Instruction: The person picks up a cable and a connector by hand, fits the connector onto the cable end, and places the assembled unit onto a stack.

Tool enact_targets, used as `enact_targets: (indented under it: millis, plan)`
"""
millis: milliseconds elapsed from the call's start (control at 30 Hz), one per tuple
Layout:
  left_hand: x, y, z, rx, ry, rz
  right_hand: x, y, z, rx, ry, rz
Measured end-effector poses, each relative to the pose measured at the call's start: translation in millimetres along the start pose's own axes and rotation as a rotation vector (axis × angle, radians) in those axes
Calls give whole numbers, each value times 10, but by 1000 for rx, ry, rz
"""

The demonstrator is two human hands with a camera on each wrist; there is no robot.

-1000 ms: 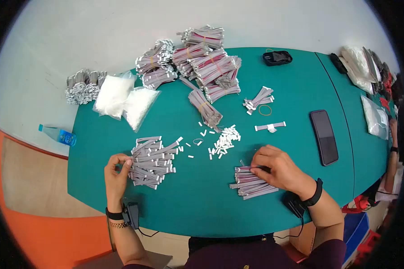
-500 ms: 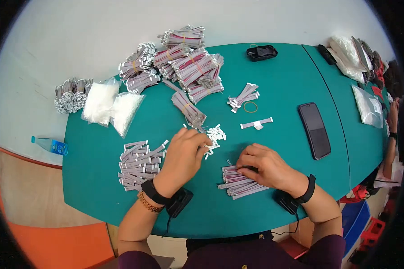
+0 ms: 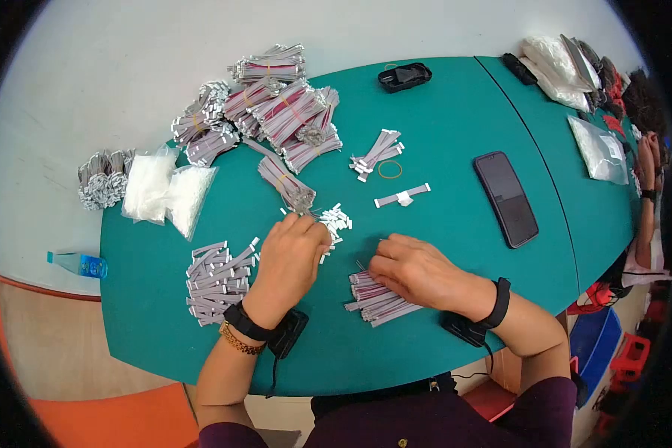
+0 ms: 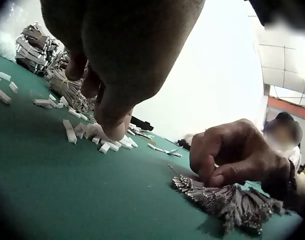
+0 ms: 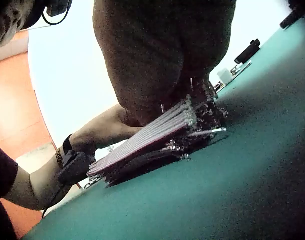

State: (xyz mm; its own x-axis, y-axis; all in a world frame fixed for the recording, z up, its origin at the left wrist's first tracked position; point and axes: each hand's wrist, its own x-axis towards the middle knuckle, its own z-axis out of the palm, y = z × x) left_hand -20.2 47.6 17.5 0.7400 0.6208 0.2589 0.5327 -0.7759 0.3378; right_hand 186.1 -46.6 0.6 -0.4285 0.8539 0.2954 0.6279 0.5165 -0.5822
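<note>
Over the pile of small white connector housings (image 3: pixel 336 219), my left hand (image 3: pixel 290 254) reaches down with bent fingers. In the left wrist view its fingertips (image 4: pixel 114 131) are right at the white pieces; I cannot tell whether one is pinched. My right hand (image 3: pixel 418 272) grips the far edge of a bundle of grey flat ribbon cables (image 3: pixel 381 300) with its thumb and curled fingers. Thin bare cable ends stick out at the bundle's left side, also visible in the right wrist view, where the bundle (image 5: pixel 147 137) lies below the hand.
Left of my left hand lies a heap of cables with white ends (image 3: pixel 215 284). Banded cable bundles (image 3: pixel 287 112) and clear bags of white pieces (image 3: pixel 148 187) stand behind. To the right are a phone (image 3: pixel 506 198), a rubber band (image 3: pixel 390 170) and several loose cables (image 3: pixel 377 154).
My left hand has left the heap of cables and moved right to the white housings, staying there since. The right hand stays at its bundle. The head view has shifted to the right.
</note>
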Motion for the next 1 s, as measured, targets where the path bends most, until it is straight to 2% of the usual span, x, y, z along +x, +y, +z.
enact_targets:
  millis: [100, 267, 300, 467, 567, 700, 800, 1000]
  plan:
    - [24, 52, -78, -173, 10, -70, 2, 0, 8, 3, -2, -6]
    - [85, 177, -31, -1093, -6, -336, 32, -23, -91, 114, 4, 51]
    - [106, 195, -32, -1267, 4, -384, 42, -40, -122, 229, 11, 121]
    - [122, 143, 96, -1432, 67, -436, 26, -21, -179, 885, 72, 414]
    - [51, 145, 119, -1456, 49, -453, 61, -16, -195, 1143, 134, 442]
    - [25, 208, 176, -1475, -23, -453, 71, 6, -101, 1157, 232, 490]
    - [5, 262, 191, -1436, -55, -455, 71, 19, -88, 1063, 264, 413]
    - [-15, 300, 206, -1427, -86, -441, 48, -36, -30, 966, 266, 495]
